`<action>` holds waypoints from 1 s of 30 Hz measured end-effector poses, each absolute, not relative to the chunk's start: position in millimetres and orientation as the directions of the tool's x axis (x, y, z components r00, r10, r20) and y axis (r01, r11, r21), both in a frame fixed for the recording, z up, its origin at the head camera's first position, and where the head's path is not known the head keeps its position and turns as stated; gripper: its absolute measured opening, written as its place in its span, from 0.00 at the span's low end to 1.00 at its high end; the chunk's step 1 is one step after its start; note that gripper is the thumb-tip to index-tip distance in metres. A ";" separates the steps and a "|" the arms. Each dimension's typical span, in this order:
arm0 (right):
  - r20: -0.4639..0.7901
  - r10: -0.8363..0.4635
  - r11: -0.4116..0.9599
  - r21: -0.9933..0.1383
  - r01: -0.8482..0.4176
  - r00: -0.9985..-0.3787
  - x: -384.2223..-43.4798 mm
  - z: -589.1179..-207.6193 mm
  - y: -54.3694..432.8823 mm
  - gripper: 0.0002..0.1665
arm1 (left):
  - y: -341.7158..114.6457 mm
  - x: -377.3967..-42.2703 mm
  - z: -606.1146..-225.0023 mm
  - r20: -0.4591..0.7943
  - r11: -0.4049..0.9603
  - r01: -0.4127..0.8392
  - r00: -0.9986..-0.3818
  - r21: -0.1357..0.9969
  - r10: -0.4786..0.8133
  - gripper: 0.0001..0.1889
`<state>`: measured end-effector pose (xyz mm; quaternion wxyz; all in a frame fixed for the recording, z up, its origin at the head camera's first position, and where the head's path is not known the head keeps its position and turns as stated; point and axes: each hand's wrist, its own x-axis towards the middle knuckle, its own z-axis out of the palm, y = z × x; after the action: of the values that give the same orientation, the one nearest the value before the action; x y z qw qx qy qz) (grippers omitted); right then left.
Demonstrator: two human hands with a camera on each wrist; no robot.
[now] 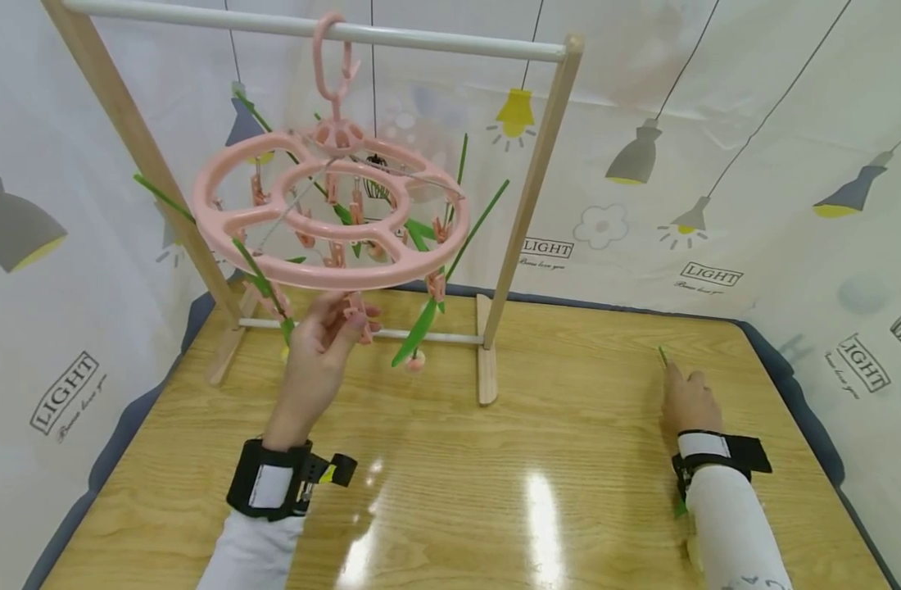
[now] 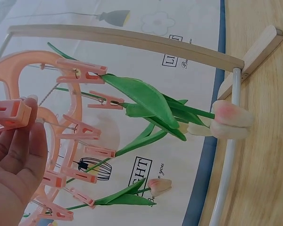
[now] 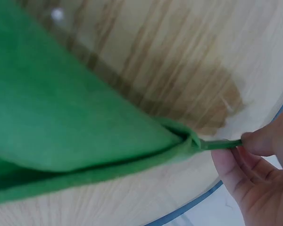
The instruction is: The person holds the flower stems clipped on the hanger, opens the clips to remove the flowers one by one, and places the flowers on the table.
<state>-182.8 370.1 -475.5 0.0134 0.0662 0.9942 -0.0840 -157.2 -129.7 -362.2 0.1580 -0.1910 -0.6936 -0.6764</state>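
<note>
My left hand (image 1: 314,354) pinches a pink clothespin (image 1: 358,318) at the front of a round pink clip hanger (image 1: 325,274); the same clothespin (image 2: 13,115) shows large between thumb and fingers in the left wrist view. Artificial tulips (image 2: 231,120) hang from other clips, blossoms down and green leaves spread. Over the right side of the table, my right hand (image 1: 691,401) pinches the thin green stem (image 3: 221,144) of another flower between thumb and fingers. Its broad green leaf (image 3: 80,113) fills much of the right wrist view. The forearm mostly hides that flower in the head view.
The hanger hooks over the white top bar (image 1: 450,41) of a rack with wooden posts (image 1: 535,184) and a foot (image 1: 486,373) on the wooden table (image 1: 450,459). A lamp-printed white cloth (image 1: 716,164) stands behind and at both sides.
</note>
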 end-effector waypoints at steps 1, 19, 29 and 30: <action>-0.029 0.127 0.977 -0.169 0.130 -0.991 -182.4 -477.0 370.8 0.29 | -129.8 -156.7 -362.4 0.477 0.011 0.478 -0.878 0.878 0.052 0.10; -0.136 0.165 0.967 -0.171 0.187 -0.977 -180.6 -476.6 373.4 0.28 | -130.6 -155.0 -364.4 0.489 -0.015 0.488 -0.871 0.872 0.054 0.12; -0.119 0.073 0.954 -0.282 0.104 -0.990 -202.9 -450.0 371.1 0.44 | -131.4 -154.3 -359.3 0.502 -0.078 0.497 -0.862 0.864 0.067 0.16; -0.092 0.052 0.954 -0.288 0.076 -0.994 -205.9 -445.0 367.5 0.44 | -131.6 -153.3 -358.0 0.510 -0.087 0.504 -0.858 0.859 0.068 0.17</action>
<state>-205.9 367.5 -445.0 0.0417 0.0325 0.9877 -0.1473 -153.3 -131.6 -358.0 0.1545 -0.2176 -0.6576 -0.7045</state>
